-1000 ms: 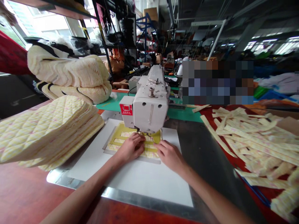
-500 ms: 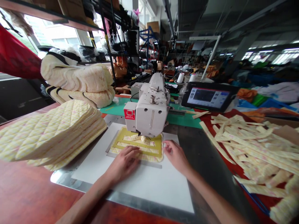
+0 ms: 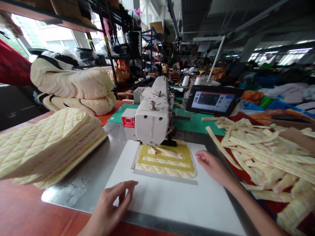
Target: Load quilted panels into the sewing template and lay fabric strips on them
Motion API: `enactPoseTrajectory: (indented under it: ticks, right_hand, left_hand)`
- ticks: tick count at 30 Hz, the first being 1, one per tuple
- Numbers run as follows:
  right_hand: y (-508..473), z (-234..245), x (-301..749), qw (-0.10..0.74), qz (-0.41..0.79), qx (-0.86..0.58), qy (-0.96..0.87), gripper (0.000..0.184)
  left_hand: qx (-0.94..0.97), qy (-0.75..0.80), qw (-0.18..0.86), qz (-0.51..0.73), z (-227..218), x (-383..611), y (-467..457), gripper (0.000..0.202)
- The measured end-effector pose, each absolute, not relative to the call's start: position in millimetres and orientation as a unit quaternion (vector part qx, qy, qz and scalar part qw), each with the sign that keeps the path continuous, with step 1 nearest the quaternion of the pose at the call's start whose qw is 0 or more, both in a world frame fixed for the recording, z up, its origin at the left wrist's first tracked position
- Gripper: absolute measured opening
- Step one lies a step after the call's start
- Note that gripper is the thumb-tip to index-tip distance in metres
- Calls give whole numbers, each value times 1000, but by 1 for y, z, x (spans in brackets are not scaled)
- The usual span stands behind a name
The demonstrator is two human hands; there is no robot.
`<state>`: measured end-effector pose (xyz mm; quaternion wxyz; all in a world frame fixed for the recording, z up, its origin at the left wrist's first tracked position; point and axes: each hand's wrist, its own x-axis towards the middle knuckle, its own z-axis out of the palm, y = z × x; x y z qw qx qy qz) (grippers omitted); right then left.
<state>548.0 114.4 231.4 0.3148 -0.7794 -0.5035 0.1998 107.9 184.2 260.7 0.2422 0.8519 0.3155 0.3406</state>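
Both hands have just come away from the work and now lie well apart. The left hand (image 3: 108, 208) is open and empty, its fingers spread and hovering at the near-left edge of the white board (image 3: 169, 196), at the bottom of the frame. The right hand (image 3: 213, 167) is also open and empty, its fingers reaching in over the board's right side, just beside the work but not touching it.

The yellow template (image 3: 164, 158) lies in the middle of the board, its back edge tucked under the sewing machine head (image 3: 152, 123). Quilted fabric (image 3: 164, 170) shows through its long slots and along its front edge, and a grey straight bar (image 3: 164, 177) lies along that edge. Whether the presser foot grips the template is hidden by the machine head.

A tall stack of quilted panels (image 3: 49, 147) sits at the left on the steel table top (image 3: 81, 186). A heap of cut quilted strips (image 3: 265, 154) spreads over the right side, below a touchscreen control panel (image 3: 213, 100).
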Motion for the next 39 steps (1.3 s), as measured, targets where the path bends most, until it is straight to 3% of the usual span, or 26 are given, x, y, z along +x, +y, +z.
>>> enactPoseTrajectory:
  ticks: [9,14,17,19,24,29,31,34,36,39]
  right_hand:
    - [102,230,563,343,196,-759,-517,45]
    - [107,229,539,316,149,-773,-530,26]
    - [106,224,525,292,118,-771,-553,28]
    - [103,221,523,290,106,-759,-574,18]
    - [71,227,573,283,34,-754,-592,43]
    - [11,269,660,264,-60,-814,-514,53]
    - [-1,294,664,296,-37,-818,-493,48]
    - [10,336,608,421,41,-763,-489,46]
    - [34,360,539,442,114,-718,-525,43]
    - [75,382,426,376,212,-611,-664,38]
  left_hand:
    - [850,297,275,337,264,132,178,21]
    - [867,273,262,324,265,135,180,23]
    - [867,277,275,308,266,140,177,22]
    - [869,277,285,295,266,144,175,23]
    - [870,276,293,285,264,139,175,23]
    - [864,303,277,291,257,126,181,21]
    - [858,310,283,295,257,131,181,20]
    - [864,275,292,305,264,156,173,19]
    - [865,249,276,337,269,177,164,34]
    - [814,288,252,436,274,195,154,98]
